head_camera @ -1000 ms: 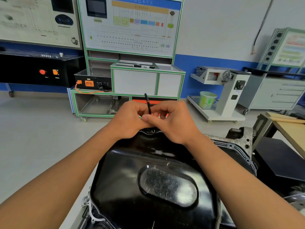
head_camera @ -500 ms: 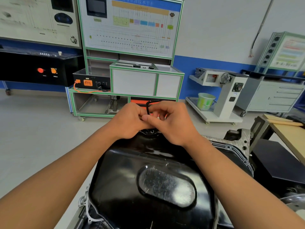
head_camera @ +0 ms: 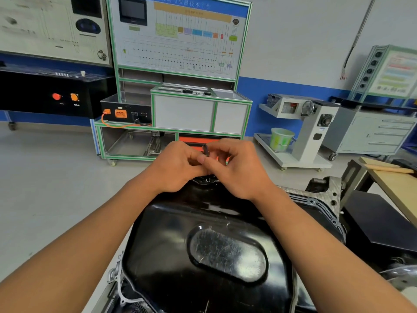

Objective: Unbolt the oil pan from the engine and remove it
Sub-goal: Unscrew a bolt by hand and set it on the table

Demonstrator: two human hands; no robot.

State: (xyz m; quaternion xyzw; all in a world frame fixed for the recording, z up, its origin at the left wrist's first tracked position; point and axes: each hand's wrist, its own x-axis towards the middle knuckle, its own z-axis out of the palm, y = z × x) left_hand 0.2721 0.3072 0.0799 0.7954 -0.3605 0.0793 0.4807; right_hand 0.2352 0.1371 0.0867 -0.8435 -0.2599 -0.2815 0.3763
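Note:
The black oil pan (head_camera: 209, 251) sits upside up on the engine (head_camera: 325, 195), filling the lower middle of the view, with a scuffed oval bulge in its centre. Both my hands meet over the pan's far edge. My left hand (head_camera: 178, 168) and my right hand (head_camera: 234, 170) pinch a thin black hex key (head_camera: 205, 150) between their fingertips. Only the key's short upper end shows above my fingers. Its tip and the bolt under it are hidden by my hands.
A green-framed training bench (head_camera: 171, 114) stands straight ahead on the floor. A white stand with a green bucket (head_camera: 281, 139) is at the right, beside a grey drawer cabinet (head_camera: 372, 134). A wooden table (head_camera: 397, 184) and a black block (head_camera: 381, 222) lie to the right of the engine.
The hex key's long arm stood upright above my hands a second ago; it has swung down, and now only a short stub shows. My hands stay at the pan's far edge.

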